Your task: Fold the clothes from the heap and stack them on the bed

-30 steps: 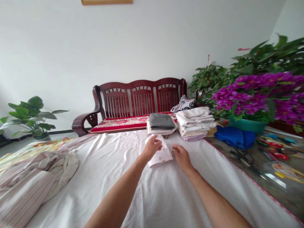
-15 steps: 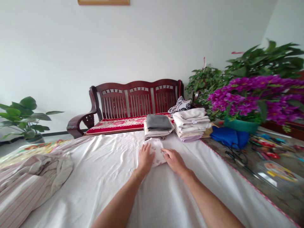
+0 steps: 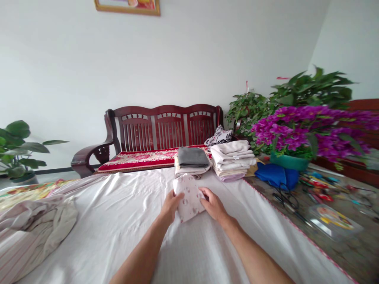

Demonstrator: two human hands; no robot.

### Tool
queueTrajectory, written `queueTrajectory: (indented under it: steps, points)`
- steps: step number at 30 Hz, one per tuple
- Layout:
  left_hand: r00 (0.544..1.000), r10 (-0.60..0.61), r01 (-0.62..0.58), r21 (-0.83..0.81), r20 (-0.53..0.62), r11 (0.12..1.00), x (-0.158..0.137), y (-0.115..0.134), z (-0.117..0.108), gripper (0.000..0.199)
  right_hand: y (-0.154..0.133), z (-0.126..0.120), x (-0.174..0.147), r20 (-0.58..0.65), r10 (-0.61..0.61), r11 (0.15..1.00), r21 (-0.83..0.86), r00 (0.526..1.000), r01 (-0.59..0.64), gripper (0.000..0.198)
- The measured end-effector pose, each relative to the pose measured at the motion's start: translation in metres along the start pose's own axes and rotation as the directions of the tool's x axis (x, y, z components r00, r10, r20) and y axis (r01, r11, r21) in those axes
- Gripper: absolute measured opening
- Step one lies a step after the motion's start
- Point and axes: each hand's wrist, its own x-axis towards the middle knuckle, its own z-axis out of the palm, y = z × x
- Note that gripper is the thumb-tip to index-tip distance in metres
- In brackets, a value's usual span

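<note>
A small folded white garment with a faint print [image 3: 190,199] is in front of me, between my two hands. My left hand [image 3: 171,205] grips its left edge, thumb on top and fingers underneath. At the right edge, my right hand [image 3: 213,204] pinches the cloth in the same way. Just beyond it stands a stack of folded clothes [image 3: 194,170] topped by a dark grey piece [image 3: 193,157]. A taller stack of white and cream folded clothes [image 3: 232,159] rises to its right.
A white cloth [image 3: 118,221] covers the table. Crumpled striped clothing [image 3: 38,232] lies at left. On the right are a blue cloth [image 3: 276,175], black-handled scissors [image 3: 287,201], a clear plastic box [image 3: 334,221] and purple flowers in a teal pot [image 3: 288,161]. A wooden bench [image 3: 168,126] stands behind.
Both hands have gone from lying on the folded garment to gripping its side edges. The garment now shows more of its face and looks tilted. The camera view has shifted slightly.
</note>
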Motion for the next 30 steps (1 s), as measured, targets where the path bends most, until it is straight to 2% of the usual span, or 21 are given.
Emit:
queueTrajectory:
  steps: [2,4,7,10,12,16,19,24,28,30]
  points:
    - [1.000,0.014,-0.012,-0.105,0.017,0.994,-0.003,0.002,0.004,0.037,-0.005,-0.001,0.001,-0.036,0.088,0.970,0.231,0.995,-0.077,0.065]
    - [0.998,0.016,-0.005,-0.175,0.062,0.985,-0.007,0.007,0.006,0.043,-0.014,-0.006,0.001,-0.030,0.196,0.890,0.425,0.980,-0.165,0.078]
    - [0.992,0.012,0.016,-0.223,0.124,0.975,-0.014,0.015,0.004,0.046,-0.029,-0.018,0.001,0.153,0.259,0.772,0.560,0.954,-0.299,0.075]
    - [0.980,-0.018,0.065,-0.230,0.200,0.971,-0.018,0.021,0.000,0.045,-0.038,-0.030,0.000,0.394,0.208,0.711,0.568,0.895,-0.415,0.063]
    - [0.969,-0.035,0.094,-0.236,0.244,0.967,-0.020,0.023,-0.002,0.045,-0.042,-0.034,-0.001,0.453,0.209,0.704,0.546,0.866,-0.455,0.057]
    - [0.960,-0.027,0.101,-0.254,0.280,0.962,-0.021,0.025,-0.006,0.046,-0.047,-0.030,-0.004,0.435,0.187,0.710,0.560,0.881,-0.427,0.059]
    - [0.955,-0.051,0.100,-0.156,0.292,0.983,-0.022,0.028,-0.008,0.046,-0.049,-0.022,-0.006,0.447,0.187,0.676,0.588,0.875,-0.445,0.065]
    - [0.934,-0.031,0.025,0.022,0.357,0.999,-0.026,0.034,-0.011,0.047,-0.048,-0.017,-0.006,0.411,0.316,0.640,0.573,0.855,-0.512,0.047]
    - [0.940,-0.021,-0.015,0.102,0.340,0.995,-0.024,0.029,-0.014,0.048,-0.047,-0.021,-0.006,0.416,0.416,0.662,0.472,0.809,-0.583,0.039]
    - [0.958,0.004,-0.038,0.115,0.288,0.993,-0.018,0.021,-0.019,0.049,-0.047,-0.029,-0.005,0.394,0.405,0.681,0.471,0.825,-0.560,0.039]
